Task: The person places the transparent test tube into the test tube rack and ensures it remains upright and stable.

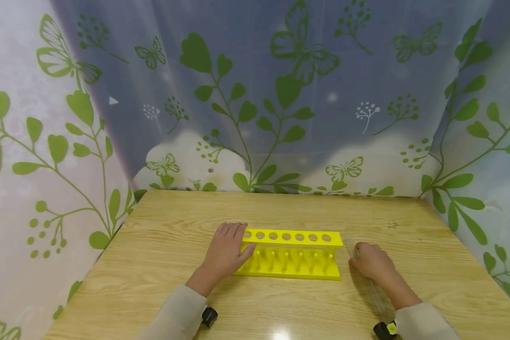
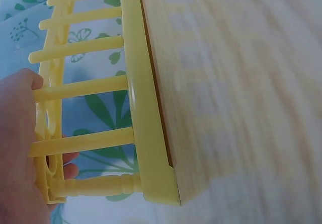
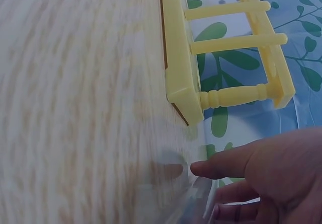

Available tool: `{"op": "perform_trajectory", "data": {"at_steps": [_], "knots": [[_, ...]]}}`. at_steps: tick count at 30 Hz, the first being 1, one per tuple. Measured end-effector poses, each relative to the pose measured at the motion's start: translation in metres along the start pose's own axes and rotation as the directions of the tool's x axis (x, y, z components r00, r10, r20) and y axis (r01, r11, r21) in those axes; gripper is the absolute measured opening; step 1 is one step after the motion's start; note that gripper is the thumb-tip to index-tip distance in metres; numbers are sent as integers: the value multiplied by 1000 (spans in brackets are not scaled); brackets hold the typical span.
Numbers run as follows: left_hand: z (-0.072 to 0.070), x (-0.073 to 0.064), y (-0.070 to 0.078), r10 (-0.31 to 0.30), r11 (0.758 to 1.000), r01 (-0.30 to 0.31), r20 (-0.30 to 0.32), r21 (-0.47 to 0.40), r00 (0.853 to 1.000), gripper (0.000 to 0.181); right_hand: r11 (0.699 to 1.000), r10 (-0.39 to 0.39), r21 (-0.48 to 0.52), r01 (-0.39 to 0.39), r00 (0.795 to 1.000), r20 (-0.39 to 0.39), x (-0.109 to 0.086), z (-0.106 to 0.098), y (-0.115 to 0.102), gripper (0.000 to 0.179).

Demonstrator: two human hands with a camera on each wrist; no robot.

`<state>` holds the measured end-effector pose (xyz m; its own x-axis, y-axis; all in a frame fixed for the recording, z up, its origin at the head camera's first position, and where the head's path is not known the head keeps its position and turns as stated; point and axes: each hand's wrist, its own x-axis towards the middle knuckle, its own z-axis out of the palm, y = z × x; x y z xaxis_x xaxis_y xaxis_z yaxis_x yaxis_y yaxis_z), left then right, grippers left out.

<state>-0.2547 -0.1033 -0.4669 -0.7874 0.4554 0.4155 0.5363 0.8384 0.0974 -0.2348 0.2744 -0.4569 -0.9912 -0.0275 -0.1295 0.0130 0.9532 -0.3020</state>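
Observation:
A yellow test tube rack (image 1: pixel 289 273) stands upright on the wooden table, with a row of round holes along its top bar and a row of pegs below. My left hand (image 1: pixel 226 250) grips the rack's left end, fingers over the top bar and thumb in front. To the right of the rack, apart from it, my right hand (image 1: pixel 373 261) holds a clear, long test tube (image 1: pixel 376 296) whose outline is faint against the wood. In the right wrist view the thumb (image 3: pixel 221 163) lies along the see-through tube (image 3: pixel 195 204), and the other fingers curl at its far side.
The wooden table (image 1: pixel 170 222) reaches back to a patterned cloth (image 1: pixel 255 118) with green leaves and butterflies. More cloth hangs at both sides. A small mark (image 1: pixel 392 225) shows on the wood at the back right.

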Motion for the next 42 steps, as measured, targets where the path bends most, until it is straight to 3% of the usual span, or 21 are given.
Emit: {"op": "perform_trajectory", "data": {"at_steps": [10, 15, 19, 27, 30, 37, 42], "knots": [[1, -1, 1, -12, 1000, 11, -13, -23, 1000, 58, 994, 15, 113, -8, 998, -65, -2, -1, -3, 48], [2, -1, 0, -7, 1000, 7, -27, -10, 1000, 59, 984, 4, 174, 27, 984, -178, -3, -4, -8, 51], [2, -2, -1, -15, 1000, 15, -18, -1, 1000, 59, 982, -26, 171, 80, 955, -294, -3, -7, -11, 51], [2, -1, -1, -12, 1000, 12, -31, 3, 999, 57, 978, -18, 175, 113, 883, -469, -3, -8, -16, 49], [3, -1, 0, -11, 1000, 11, -29, -3, 1000, 56, 974, 9, 196, 117, 837, -548, -3, -7, -19, 47], [3, 0, 0, -14, 1000, 13, -45, -11, 999, 58, 952, 36, 236, 194, 696, -718, -1, -7, -31, 44], [2, 0, 0, -15, 1000, 14, -48, -12, 999, 60, 933, 54, 272, 234, 656, -752, -1, -8, -41, 43]]}}
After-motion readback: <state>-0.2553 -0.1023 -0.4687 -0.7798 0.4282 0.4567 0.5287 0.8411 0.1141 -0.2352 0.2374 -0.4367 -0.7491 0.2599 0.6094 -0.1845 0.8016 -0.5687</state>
